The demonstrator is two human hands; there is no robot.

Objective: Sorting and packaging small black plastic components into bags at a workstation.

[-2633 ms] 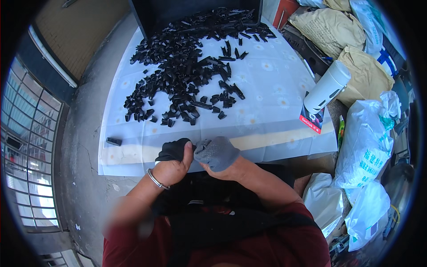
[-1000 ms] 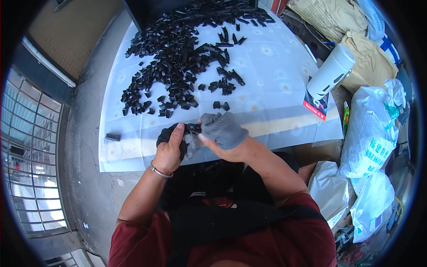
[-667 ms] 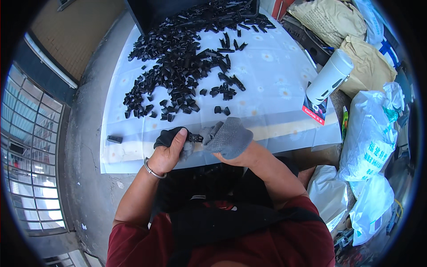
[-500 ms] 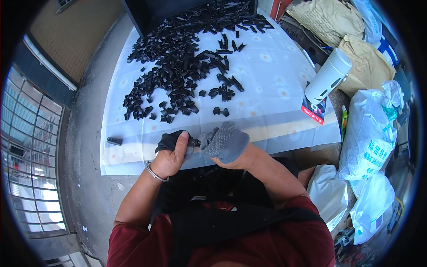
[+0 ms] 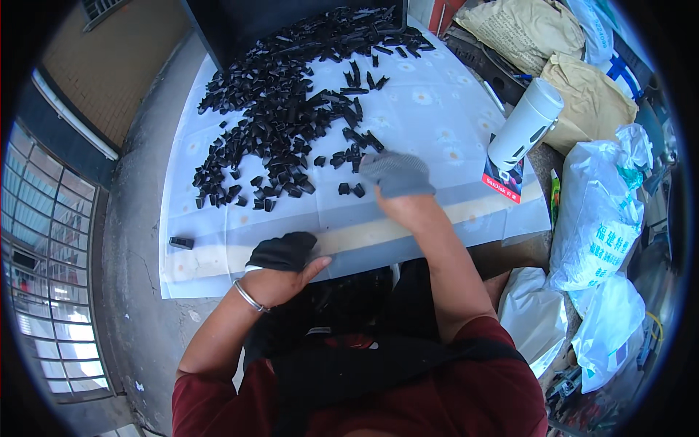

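Note:
My left hand (image 5: 280, 271), in a black glove that leaves the thumb bare, is over the table's near edge. Its thumb stands apart from the gloved fingers, and nothing shows in its grip; the palm side is hidden. Farther right, my right hand (image 5: 399, 175) wears a grey dotted glove and is smeared by motion, its fingertips beside a small cluster of black plastic pieces (image 5: 348, 156). Two small black pieces (image 5: 351, 190) lie just left of that hand. A large heap of similar short angled parts (image 5: 269, 131) spreads over the table's left and middle.
A black bin (image 5: 218, 29) lies tipped at the back, with parts at its mouth. One black block (image 5: 181, 242) sits at the left edge of the flowered tablecloth (image 5: 429, 138). On the right, a white flask (image 5: 526, 124) stands on a red-and-black card (image 5: 502, 186). White sacks (image 5: 593, 211) stand beyond.
My hands have parted. The right one moved forward and right to the loose pieces; the left moved slightly back with its thumb spread. The dark part between them no longer shows.

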